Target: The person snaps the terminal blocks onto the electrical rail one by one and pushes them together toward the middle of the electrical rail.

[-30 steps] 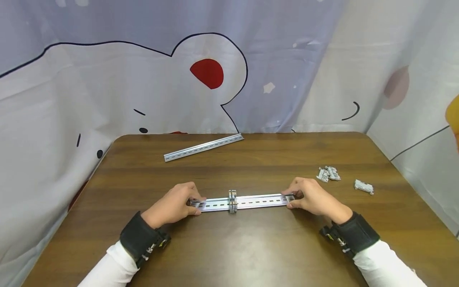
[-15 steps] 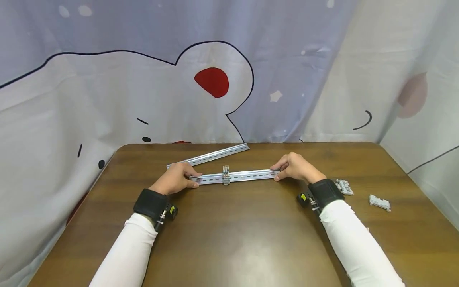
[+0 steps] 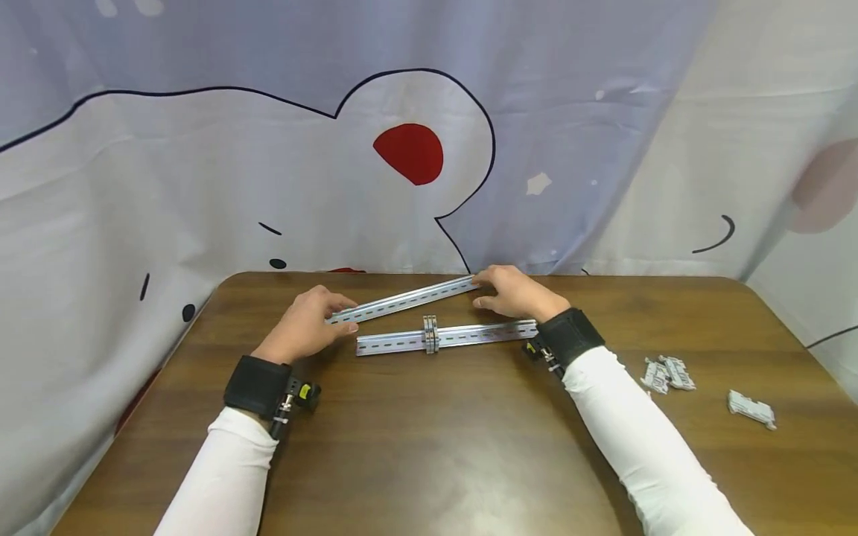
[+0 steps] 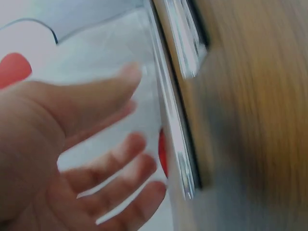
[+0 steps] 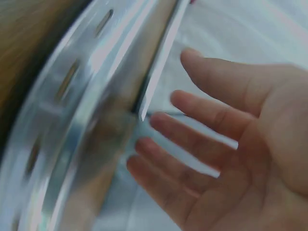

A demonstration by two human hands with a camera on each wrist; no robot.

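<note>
Two slotted metal DIN rails lie on the brown table in the head view. The near DIN rail (image 3: 476, 335) carries a small stack of terminal blocks (image 3: 430, 334) left of its middle. Behind it the far DIN rail (image 3: 409, 299) lies at a slant. My left hand (image 3: 307, 320) is at that rail's left end, thumb and fingers spread on either side. At its right end is my right hand (image 3: 512, 292), fingers extended. Both wrist views show parted fingers (image 4: 115, 178) with a gap to the metal; contact is not visible there.
Two loose terminal blocks (image 3: 678, 372) lie together on the right of the table, and a single terminal block (image 3: 751, 409) lies farther right. A patterned curtain (image 3: 302, 186) hangs right behind the table's back edge.
Both hands have let go of the near DIN rail, which was moved toward the back of the table. They have since moved to the ends of the far DIN rail.
</note>
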